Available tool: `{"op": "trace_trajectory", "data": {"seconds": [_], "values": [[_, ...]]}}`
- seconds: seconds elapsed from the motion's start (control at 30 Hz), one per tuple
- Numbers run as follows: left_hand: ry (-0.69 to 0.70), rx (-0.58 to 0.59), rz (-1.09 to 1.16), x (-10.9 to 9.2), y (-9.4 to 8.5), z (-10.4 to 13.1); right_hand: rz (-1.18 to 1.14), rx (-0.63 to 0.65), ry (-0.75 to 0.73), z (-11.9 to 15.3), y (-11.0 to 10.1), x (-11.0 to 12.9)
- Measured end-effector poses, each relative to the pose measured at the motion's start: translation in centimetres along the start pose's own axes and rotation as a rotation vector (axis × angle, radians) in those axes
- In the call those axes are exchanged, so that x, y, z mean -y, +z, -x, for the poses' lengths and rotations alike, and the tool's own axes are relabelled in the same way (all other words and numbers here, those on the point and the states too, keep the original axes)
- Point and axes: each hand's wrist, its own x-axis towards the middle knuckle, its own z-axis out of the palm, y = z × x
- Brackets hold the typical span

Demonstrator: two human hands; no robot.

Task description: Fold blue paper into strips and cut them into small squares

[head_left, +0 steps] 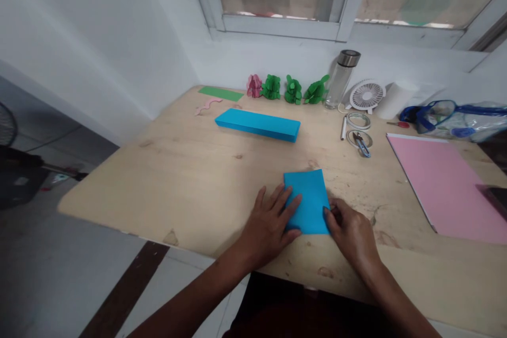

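A blue sheet of paper (pixel 309 203), nearly square, lies on the wooden table (pixel 190 169) close to its front edge. Spread over the sheet's left side are the fingers of my left hand (pixel 267 227), resting flat. At the right edge, my right hand (pixel 353 227) pinches the paper between thumb and curled fingers. Farther back on the table sits a long stack of blue paper (pixel 259 123).
Behind stand pink (pixel 254 86) and green paper shapes (pixel 293 90), a glass bottle (pixel 338 84) and a small fan (pixel 367 96). Tape rolls (pixel 358 120) and blue snips (pixel 362 145) lie right of centre, pink sheets (pixel 451 185) farther right.
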Motion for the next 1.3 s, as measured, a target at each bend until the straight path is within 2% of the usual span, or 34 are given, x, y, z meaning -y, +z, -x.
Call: {"op": "trace_trajectory", "data": {"seconds": [0.43,0.73,0.97,1.03,1.17,1.3], "values": [[-0.048,0.055,0.042,0.1,0.6,-0.1,0.175,-0.019,-0.054,-0.8,0.5,0.1],[-0.066,0.088,0.079,0.1,0.2,-0.3,0.178,-0.037,-0.070,-1.0,0.4,0.1],[-0.080,0.093,0.196,0.7,-1.0,-0.8,0.144,-0.001,-0.070,-1.1,0.0,0.4],[-0.084,0.070,0.256,1.1,-1.3,-1.1,0.159,-0.035,-0.088,-0.8,-0.2,0.5],[-0.081,0.032,0.284,2.0,-0.8,-1.6,0.184,-0.198,-0.284,0.3,-1.1,1.2],[-0.068,0.078,0.254,2.6,0.3,-1.8,0.115,-0.111,-0.559,1.5,-1.2,3.0]]}}
